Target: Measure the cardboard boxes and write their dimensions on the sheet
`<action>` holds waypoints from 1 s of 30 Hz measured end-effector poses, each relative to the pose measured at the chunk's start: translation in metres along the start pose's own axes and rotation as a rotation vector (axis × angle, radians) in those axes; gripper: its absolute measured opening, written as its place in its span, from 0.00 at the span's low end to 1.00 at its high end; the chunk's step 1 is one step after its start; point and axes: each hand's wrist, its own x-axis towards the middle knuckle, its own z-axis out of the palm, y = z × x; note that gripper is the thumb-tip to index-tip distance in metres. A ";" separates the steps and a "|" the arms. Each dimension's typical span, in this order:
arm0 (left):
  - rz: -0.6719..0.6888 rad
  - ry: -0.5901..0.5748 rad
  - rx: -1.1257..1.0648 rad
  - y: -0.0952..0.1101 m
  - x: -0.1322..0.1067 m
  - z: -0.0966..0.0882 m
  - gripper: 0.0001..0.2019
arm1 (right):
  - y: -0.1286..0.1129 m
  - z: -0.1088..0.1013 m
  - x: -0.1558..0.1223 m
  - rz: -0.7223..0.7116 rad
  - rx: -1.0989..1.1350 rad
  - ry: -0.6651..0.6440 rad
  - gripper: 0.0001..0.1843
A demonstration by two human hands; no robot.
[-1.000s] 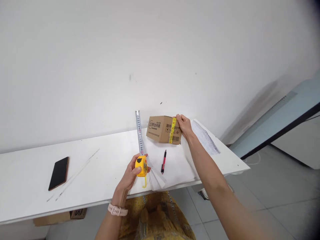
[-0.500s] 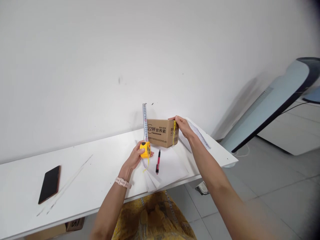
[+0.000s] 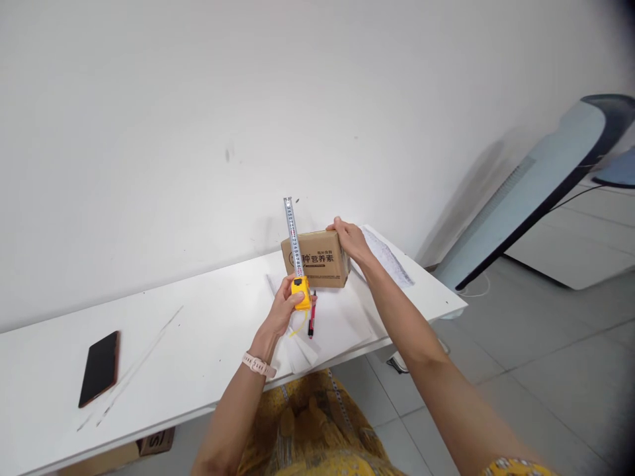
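My left hand [image 3: 284, 309] grips a yellow tape measure [image 3: 301, 293] just in front of a small cardboard box [image 3: 317, 259] on the white table [image 3: 188, 344]. The metal blade [image 3: 292, 235] sticks up from the case across the box's left front face and past its top. My right hand [image 3: 350, 238] rests on the box's top right corner, fingers curled over it. A red and black pen [image 3: 311, 320] lies on white paper sheets [image 3: 342, 317] right below the tape measure.
A dark phone [image 3: 99, 367] lies at the table's left. A printed sheet [image 3: 387, 254] lies at the back right corner. A grey slanted panel [image 3: 536, 185] leans to the right. A cardboard box [image 3: 119, 453] sits under the table. The wall stands close behind.
My left hand carried the tape measure forward and right until its blade stands against the box. My right hand turned the box, so its long printed face now points at me.
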 end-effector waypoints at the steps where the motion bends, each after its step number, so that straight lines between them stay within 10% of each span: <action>1: 0.004 -0.003 0.013 -0.001 0.003 0.003 0.32 | 0.002 -0.005 0.000 0.020 0.027 -0.043 0.39; 7: 0.027 -0.003 0.059 0.002 0.020 0.014 0.31 | 0.012 -0.030 -0.006 0.030 0.116 -0.235 0.33; 17: -0.168 -0.231 -0.012 -0.024 -0.006 0.019 0.27 | 0.038 -0.023 0.004 0.051 0.325 0.032 0.23; 30: -0.274 -0.242 0.019 -0.024 -0.031 -0.012 0.29 | 0.029 -0.029 -0.009 -0.107 0.227 -0.093 0.25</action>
